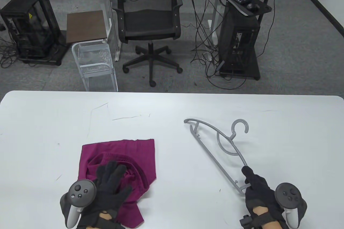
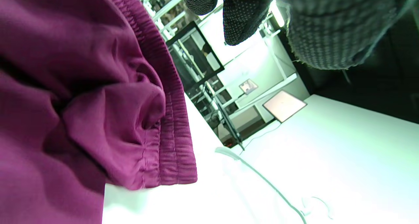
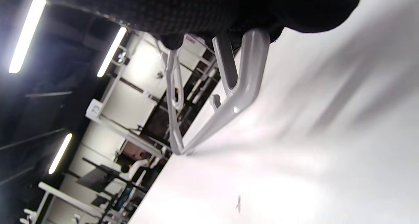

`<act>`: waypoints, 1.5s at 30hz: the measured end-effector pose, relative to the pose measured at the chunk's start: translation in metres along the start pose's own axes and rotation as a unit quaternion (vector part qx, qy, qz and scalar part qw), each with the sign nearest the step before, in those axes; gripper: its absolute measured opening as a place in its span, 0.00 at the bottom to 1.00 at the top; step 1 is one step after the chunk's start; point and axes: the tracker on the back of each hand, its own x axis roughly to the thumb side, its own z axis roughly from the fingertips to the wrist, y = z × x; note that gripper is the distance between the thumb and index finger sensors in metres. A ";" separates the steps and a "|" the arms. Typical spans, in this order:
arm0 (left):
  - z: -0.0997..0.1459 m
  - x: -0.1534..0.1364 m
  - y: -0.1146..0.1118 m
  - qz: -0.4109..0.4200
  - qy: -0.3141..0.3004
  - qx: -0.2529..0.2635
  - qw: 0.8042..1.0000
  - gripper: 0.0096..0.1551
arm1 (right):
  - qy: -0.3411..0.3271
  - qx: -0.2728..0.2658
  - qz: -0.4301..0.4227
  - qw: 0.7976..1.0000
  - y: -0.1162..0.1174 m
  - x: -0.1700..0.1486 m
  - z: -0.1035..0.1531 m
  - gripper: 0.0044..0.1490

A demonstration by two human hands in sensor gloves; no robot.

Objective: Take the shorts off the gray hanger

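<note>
The magenta shorts lie crumpled on the white table at the near left, free of the hanger. My left hand rests flat on them with its fingers spread. In the left wrist view the shorts' waistband lies below my fingertips. The gray hanger lies on the table to the right, with its hook pointing away. My right hand grips its near end. The right wrist view shows that end held under my glove.
Beyond the table's far edge stand an office chair, a white wire cart and two black equipment stands. Faint scratch marks cross the tabletop at the middle left.
</note>
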 end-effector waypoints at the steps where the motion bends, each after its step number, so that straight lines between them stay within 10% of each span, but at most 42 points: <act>1: 0.000 0.000 -0.001 -0.002 0.001 -0.003 1.000 0.49 | 0.007 0.012 0.011 1.000 0.002 -0.001 -0.002 0.44; 16: 0.003 -0.003 0.004 0.011 0.018 -0.002 1.000 0.49 | 0.089 0.155 0.131 0.975 0.032 -0.018 -0.014 0.48; 25: 0.002 -0.004 0.000 -0.004 0.031 -0.006 1.000 0.48 | 0.102 0.155 0.128 0.974 0.031 -0.022 -0.015 0.47; 32: 0.012 0.012 0.009 -0.036 -0.031 0.092 0.995 0.47 | 0.037 0.003 0.037 0.999 -0.009 -0.012 -0.006 0.44; 45: 0.012 0.054 -0.023 -0.296 -0.083 0.148 0.940 0.60 | -0.167 0.024 0.198 0.966 -0.002 0.032 0.002 0.46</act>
